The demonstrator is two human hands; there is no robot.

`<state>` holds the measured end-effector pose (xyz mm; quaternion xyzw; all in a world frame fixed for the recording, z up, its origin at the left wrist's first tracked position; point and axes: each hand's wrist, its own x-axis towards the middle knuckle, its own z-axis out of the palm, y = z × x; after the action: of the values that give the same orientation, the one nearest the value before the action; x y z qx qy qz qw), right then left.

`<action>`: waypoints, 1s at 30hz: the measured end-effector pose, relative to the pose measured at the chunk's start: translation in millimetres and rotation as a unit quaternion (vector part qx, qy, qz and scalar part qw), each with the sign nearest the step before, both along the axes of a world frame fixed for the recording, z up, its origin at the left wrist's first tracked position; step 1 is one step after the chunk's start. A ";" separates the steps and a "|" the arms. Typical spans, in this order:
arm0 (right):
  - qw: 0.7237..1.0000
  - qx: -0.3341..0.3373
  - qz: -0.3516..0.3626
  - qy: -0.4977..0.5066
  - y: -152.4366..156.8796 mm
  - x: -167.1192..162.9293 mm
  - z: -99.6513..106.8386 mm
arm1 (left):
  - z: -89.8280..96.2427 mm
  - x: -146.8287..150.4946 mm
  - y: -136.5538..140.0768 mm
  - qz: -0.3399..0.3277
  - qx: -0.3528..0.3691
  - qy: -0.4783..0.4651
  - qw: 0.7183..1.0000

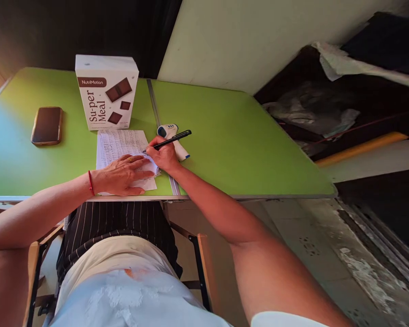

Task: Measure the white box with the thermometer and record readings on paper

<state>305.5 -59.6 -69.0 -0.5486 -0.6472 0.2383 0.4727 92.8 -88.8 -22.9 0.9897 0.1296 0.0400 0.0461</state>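
Note:
Handwritten lines cover much of a white sheet of paper [122,141] near the front edge of the green table. My left hand [124,176] lies flat on the lower part of it, fingers spread toward the right. A black pen [173,139] is gripped in my right hand [164,156], its tip down at the paper just above my left fingertips. Right behind that hand, partly covered by it, lies a white thermometer gun [170,131] with a blue end. The paper's lower right part is hidden under my hands.
A white NutriMotion box [107,93] stands upright right behind the paper. To the left lies a phone [47,126], face up. A metal seam [153,102] crosses the green table [231,136]. Chair armrests [206,268] flank my body.

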 end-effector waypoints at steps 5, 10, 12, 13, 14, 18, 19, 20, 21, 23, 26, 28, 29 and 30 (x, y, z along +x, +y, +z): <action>0.999 0.001 -0.015 0.030 1.5 2.2 -2.5 | -0.8 -0.3 0.8 -0.003 0.003 -0.004 1.000; 0.999 0.001 -0.025 0.027 1.9 1.4 -1.5 | -1.9 -0.3 1.0 -0.003 0.001 -0.002 1.000; 0.999 -0.002 -0.023 0.025 2.0 0.6 -1.0 | -2.3 -0.4 1.3 -0.002 0.002 -0.004 1.000; 0.999 -0.004 -0.021 0.024 2.1 0.3 -0.9 | -2.4 -0.5 1.4 -0.002 0.001 -0.004 1.000; 1.000 -0.006 -0.019 0.023 2.2 0.1 -1.1 | -2.5 -0.6 1.7 -0.002 -0.001 -0.005 1.000; 1.000 -0.005 -0.015 0.008 1.5 1.0 -1.7 | -1.5 -1.5 1.8 -0.004 0.000 0.002 1.000; 1.000 0.007 -0.013 0.006 1.1 2.2 -1.2 | -0.6 -2.0 1.5 -0.004 0.001 0.004 1.000; 1.000 0.026 -0.010 0.004 0.8 3.8 -0.4 | 0.7 -2.5 1.0 -0.003 0.001 0.006 1.000; 0.999 0.052 -0.004 -0.004 0.6 6.0 0.9 | 2.4 -3.2 0.3 -0.001 0.000 0.007 1.000; 0.993 0.109 0.013 -0.048 0.8 11.5 4.1 | 7.1 -5.1 -0.9 -0.001 -0.007 0.012 1.000; 0.970 0.149 0.034 -0.187 2.6 20.2 8.2 | 17.0 -9.7 0.6 -0.012 -0.050 0.013 0.999; 0.948 0.139 0.031 -0.285 4.1 24.5 9.4 | 23.7 -14.8 7.1 -0.023 -0.121 -0.015 0.992; 0.937 0.128 0.026 -0.324 4.8 26.0 9.5 | 26.3 -18.4 12.8 -0.021 -0.164 -0.041 0.985; 0.927 0.119 0.020 -0.354 5.6 27.0 9.4 | 28.2 -23.1 20.4 -0.005 -0.203 -0.078 0.976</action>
<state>332.5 -54.0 -59.6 -0.5240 -0.8068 -0.0408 0.2700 69.7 -68.4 5.4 0.9542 0.1256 0.0898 0.2562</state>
